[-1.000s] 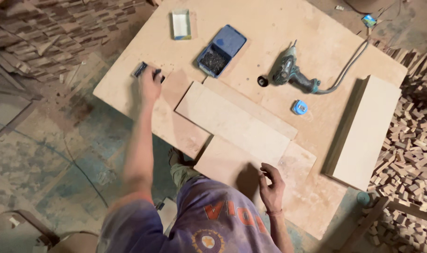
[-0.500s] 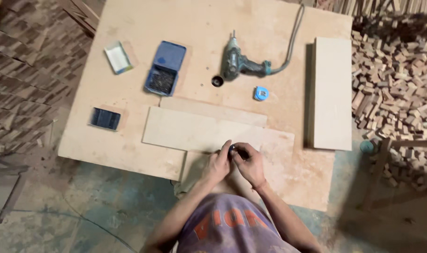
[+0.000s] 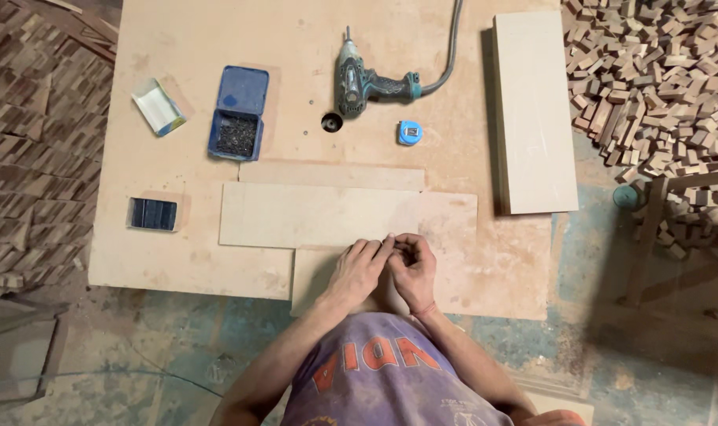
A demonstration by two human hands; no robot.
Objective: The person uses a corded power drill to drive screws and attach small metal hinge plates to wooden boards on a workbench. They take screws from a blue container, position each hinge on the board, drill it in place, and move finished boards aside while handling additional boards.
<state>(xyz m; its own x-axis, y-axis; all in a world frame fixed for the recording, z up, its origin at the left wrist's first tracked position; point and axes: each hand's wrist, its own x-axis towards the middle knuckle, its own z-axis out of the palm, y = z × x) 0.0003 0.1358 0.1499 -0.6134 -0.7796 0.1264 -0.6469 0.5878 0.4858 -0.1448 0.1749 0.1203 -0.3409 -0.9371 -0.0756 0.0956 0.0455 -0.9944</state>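
My left hand (image 3: 360, 270) and my right hand (image 3: 413, 268) meet at the near edge of a plywood worktop (image 3: 177, 260). The right hand's fingers curl around small dark pieces, too small to identify. My left fingertips touch them from the left. Both hands rest over a pale board (image 3: 318, 272) that juts past the worktop edge. Just beyond them lies a long pale board (image 3: 311, 214), overlapping another strip (image 3: 331, 175).
An open blue tin of dark screws (image 3: 236, 126), a corded drill (image 3: 363, 83), a blue tape measure (image 3: 409, 132), a small dark box (image 3: 153, 214) and a small pale box (image 3: 159, 106) lie on the worktop. A thick board (image 3: 532, 110) lies right. Wood offcuts (image 3: 658, 87) are piled alongside.
My left hand came back from the small dark box at the left and joined the right hand at the near edge. The view swung square to the worktop.
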